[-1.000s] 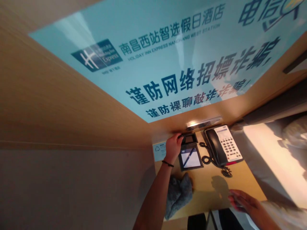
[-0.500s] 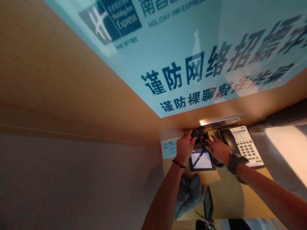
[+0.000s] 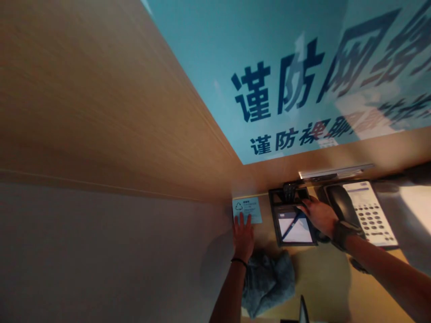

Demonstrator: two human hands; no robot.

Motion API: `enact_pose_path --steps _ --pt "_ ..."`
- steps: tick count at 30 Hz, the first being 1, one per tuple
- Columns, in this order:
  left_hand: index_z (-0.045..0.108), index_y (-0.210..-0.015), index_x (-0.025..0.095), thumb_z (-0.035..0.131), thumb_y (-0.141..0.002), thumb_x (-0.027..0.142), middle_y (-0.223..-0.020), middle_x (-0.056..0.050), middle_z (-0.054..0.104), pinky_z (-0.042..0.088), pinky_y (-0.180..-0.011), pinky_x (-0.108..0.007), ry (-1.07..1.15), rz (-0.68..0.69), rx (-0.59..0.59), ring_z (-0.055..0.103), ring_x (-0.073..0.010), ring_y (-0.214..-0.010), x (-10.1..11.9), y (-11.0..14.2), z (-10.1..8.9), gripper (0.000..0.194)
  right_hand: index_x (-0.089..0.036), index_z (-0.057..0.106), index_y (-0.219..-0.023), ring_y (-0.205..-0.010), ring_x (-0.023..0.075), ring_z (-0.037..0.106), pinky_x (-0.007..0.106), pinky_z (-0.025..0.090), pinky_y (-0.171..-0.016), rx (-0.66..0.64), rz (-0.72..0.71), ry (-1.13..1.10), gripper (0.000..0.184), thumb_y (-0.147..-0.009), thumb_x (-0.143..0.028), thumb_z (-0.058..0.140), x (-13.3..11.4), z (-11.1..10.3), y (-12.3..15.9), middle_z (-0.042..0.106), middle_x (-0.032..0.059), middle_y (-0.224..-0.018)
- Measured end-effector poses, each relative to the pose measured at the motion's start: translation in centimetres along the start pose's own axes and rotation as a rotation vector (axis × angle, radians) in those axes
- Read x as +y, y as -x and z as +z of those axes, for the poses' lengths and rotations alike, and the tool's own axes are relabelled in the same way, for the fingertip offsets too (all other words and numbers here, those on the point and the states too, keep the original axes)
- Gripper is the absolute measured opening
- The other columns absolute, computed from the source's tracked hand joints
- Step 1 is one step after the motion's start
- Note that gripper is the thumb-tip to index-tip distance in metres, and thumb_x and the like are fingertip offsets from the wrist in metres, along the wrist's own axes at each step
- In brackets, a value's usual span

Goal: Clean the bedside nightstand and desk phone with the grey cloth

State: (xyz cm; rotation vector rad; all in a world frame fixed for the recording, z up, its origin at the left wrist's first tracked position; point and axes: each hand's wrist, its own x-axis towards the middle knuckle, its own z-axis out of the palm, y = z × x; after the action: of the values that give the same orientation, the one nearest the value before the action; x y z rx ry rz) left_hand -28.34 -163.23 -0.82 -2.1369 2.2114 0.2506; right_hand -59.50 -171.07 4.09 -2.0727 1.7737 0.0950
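Left grip (image 3: 244, 237) splayed over blue card (image 3: 252, 206); right grip (image 3: 320, 216) at black tray (image 3: 283, 208), hold unclear.

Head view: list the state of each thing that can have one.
Handset: resting on the telephone
Pen: lying aslant on the notepad
Black remote: in the rear compartment of the black tray
Grey cloth: bunched up
Blue card: flat, partly covered
Left hand: spread open
Right hand: at the tray, grip unclear

Black-and-white telephone (image 3: 365, 213) below a light-blue lettered poster (image 3: 310, 80) on wood-toned wall (image 3: 269, 175).
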Motion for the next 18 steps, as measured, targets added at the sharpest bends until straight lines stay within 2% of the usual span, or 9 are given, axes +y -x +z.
enact_pose_path --steps 7,12,15,18 --pt "0.048 -0.146 0.027 0.041 -0.097 0.015 -0.158 -0.010 0.037 0.037 -0.116 -0.050 -0.027 0.004 -0.039 0.033 -0.0348 -0.146 -0.2 -0.8 -1.1 0.052 -0.012 0.065 -0.114 -0.087 0.0256 0.065 0.033 0.051 -0.073 0.010 -0.008 -0.036 0.031 -0.103 -0.030 0.043 -0.6 -0.9 0.1 0.061 0.0148 -0.112" --pt "0.053 -0.143 0.024 0.043 -0.096 0.016 -0.154 -0.012 0.043 0.038 -0.116 -0.050 -0.053 0.020 -0.049 0.038 -0.0339 -0.142 -0.1 -1.5 -2.7 0.049 -0.013 0.066 -0.113 -0.089 0.0233 0.065 0.031 0.052 -0.076 -0.003 -0.029 -0.055 0.029 -0.104 -0.030 0.045 -0.5 -1.7 0.0 0.062 0.0127 -0.112" --pt "0.056 -0.139 0.021 0.042 -0.097 0.019 -0.146 -0.013 0.051 0.038 -0.114 -0.050 -0.050 0.041 -0.013 0.042 -0.0322 -0.138 1.7 -1.5 -3.8 0.045 -0.014 0.066 -0.111 -0.091 0.0226 0.065 0.030 0.051 -0.077 0.007 -0.030 -0.074 0.027 -0.104 -0.029 0.044 -0.8 -2.1 0.0 0.062 0.0122 -0.115" --pt "0.063 -0.128 0.017 0.039 -0.098 0.019 -0.122 -0.012 0.065 0.046 -0.105 -0.042 0.027 0.115 -0.095 0.057 -0.0258 -0.117 5.5 -0.9 -4.4 0.038 -0.014 0.065 -0.111 -0.091 0.0231 0.065 0.030 0.051 -0.076 0.016 -0.035 -0.097 0.024 -0.102 -0.026 0.047 -1.3 -2.1 0.0 0.062 0.0114 -0.115"
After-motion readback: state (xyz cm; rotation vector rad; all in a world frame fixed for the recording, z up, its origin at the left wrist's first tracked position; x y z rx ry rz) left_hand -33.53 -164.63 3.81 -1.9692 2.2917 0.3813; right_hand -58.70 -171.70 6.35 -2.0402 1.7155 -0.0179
